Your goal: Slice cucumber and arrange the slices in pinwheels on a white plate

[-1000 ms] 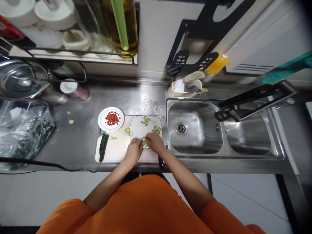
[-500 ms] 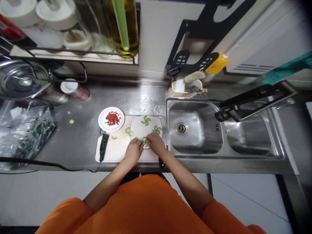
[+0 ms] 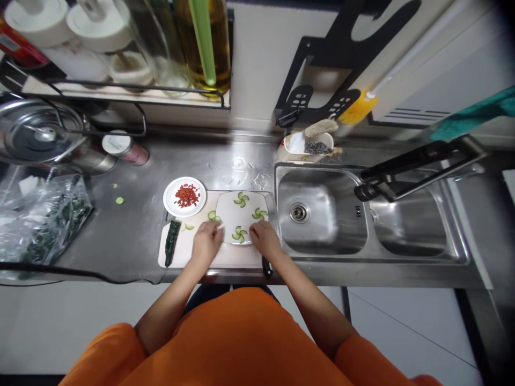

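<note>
The left hand (image 3: 208, 241) and right hand (image 3: 263, 237), loosely curled, flank the plate (image 3: 236, 217); I can't tell whether either holds anything, their tips being indistinct.

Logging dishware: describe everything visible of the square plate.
The square plate is white, ceramic-looking, round-cornered, with a thin dark edge line. It lies flat on the right half of the cutting board, bearing three pinwheels of green slices. The left grip and right grip flank it; contact is unclear.

The square plate (image 3: 230, 214) is white, its slices (image 3: 242, 232) dark-rimmed pale green.
</note>
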`<move>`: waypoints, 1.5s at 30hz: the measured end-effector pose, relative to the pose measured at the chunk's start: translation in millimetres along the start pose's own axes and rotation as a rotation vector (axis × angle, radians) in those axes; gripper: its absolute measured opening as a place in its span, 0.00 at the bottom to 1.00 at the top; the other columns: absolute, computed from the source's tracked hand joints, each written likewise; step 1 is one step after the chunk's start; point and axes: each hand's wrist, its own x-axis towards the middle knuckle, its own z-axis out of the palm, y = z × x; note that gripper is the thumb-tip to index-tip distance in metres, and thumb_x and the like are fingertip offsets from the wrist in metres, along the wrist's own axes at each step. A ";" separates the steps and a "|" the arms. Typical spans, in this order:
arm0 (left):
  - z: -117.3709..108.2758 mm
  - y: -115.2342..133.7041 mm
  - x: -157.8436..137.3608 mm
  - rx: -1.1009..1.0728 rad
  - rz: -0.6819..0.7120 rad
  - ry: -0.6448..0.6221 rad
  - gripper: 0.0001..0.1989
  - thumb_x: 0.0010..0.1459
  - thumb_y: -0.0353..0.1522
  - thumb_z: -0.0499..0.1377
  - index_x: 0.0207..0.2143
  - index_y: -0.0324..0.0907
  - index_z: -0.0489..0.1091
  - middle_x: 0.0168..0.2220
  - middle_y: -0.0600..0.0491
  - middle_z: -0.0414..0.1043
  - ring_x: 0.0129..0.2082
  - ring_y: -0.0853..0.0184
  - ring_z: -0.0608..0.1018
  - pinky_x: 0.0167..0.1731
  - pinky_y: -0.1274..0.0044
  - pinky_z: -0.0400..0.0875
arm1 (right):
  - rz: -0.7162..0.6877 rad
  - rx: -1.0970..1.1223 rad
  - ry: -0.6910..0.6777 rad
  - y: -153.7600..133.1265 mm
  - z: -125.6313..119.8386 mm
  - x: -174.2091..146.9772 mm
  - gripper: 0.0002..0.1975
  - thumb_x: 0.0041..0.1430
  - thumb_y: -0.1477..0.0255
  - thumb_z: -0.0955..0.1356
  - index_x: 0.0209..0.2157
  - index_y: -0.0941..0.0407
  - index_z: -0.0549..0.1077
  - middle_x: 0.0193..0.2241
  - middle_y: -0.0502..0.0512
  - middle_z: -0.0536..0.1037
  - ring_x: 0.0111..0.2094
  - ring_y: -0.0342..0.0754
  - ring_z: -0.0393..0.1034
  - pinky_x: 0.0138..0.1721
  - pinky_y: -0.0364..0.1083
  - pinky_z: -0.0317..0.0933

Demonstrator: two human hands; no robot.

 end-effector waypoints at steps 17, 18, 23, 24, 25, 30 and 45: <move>-13.3 -10.3 28.3 -0.291 -0.407 -0.012 0.12 0.49 0.40 0.59 0.30 0.41 0.75 0.26 0.54 0.75 0.27 0.68 0.73 0.32 0.77 0.63 | -0.038 0.122 -0.032 -41.2 11.4 35.4 0.07 0.57 0.76 0.63 0.34 0.58 0.74 0.31 0.56 0.74 0.35 0.49 0.62 0.41 0.47 0.55; -14.1 -9.9 28.8 -0.394 -0.432 -0.020 0.13 0.47 0.40 0.60 0.31 0.41 0.75 0.26 0.54 0.74 0.26 0.69 0.73 0.32 0.78 0.63 | -0.019 0.169 -0.024 -42.3 12.2 36.7 0.07 0.56 0.76 0.64 0.35 0.58 0.74 0.32 0.56 0.74 0.36 0.49 0.63 0.42 0.48 0.55; -17.9 -2.6 32.3 -0.886 -0.525 -0.131 0.13 0.42 0.38 0.65 0.28 0.38 0.73 0.21 0.56 0.70 0.22 0.74 0.68 0.25 0.81 0.60 | 0.172 0.549 -0.021 -48.0 13.2 45.6 0.14 0.54 0.72 0.65 0.43 0.57 0.74 0.42 0.56 0.76 0.37 0.46 0.67 0.42 0.47 0.59; -18.3 -0.9 32.9 -0.943 -0.535 -0.151 0.13 0.41 0.38 0.65 0.28 0.38 0.72 0.21 0.56 0.69 0.21 0.75 0.68 0.23 0.81 0.58 | 0.208 0.644 -0.042 -49.1 12.8 47.8 0.14 0.54 0.71 0.65 0.43 0.56 0.74 0.42 0.55 0.76 0.37 0.46 0.68 0.41 0.46 0.60; -18.5 0.5 33.3 -0.984 -0.542 -0.169 0.14 0.41 0.38 0.66 0.28 0.38 0.72 0.21 0.56 0.69 0.20 0.75 0.67 0.22 0.82 0.57 | 0.238 0.736 -0.069 -50.3 12.1 50.0 0.13 0.54 0.70 0.65 0.41 0.56 0.75 0.40 0.54 0.77 0.37 0.46 0.68 0.41 0.46 0.61; -16.5 2.3 33.7 -1.075 -0.547 -0.231 0.14 0.40 0.37 0.67 0.28 0.38 0.72 0.22 0.56 0.70 0.20 0.76 0.66 0.20 0.83 0.54 | 0.379 1.002 -0.166 -55.7 7.7 58.1 0.11 0.47 0.65 0.68 0.32 0.57 0.76 0.29 0.51 0.76 0.32 0.45 0.67 0.33 0.43 0.59; -12.6 -5.3 39.1 -0.884 -0.387 -0.147 0.18 0.39 0.40 0.68 0.31 0.39 0.73 0.27 0.54 0.74 0.27 0.71 0.73 0.32 0.79 0.66 | 0.540 1.062 -0.212 -57.2 7.9 73.1 0.13 0.38 0.67 0.71 0.29 0.57 0.74 0.23 0.47 0.71 0.25 0.40 0.60 0.24 0.40 0.49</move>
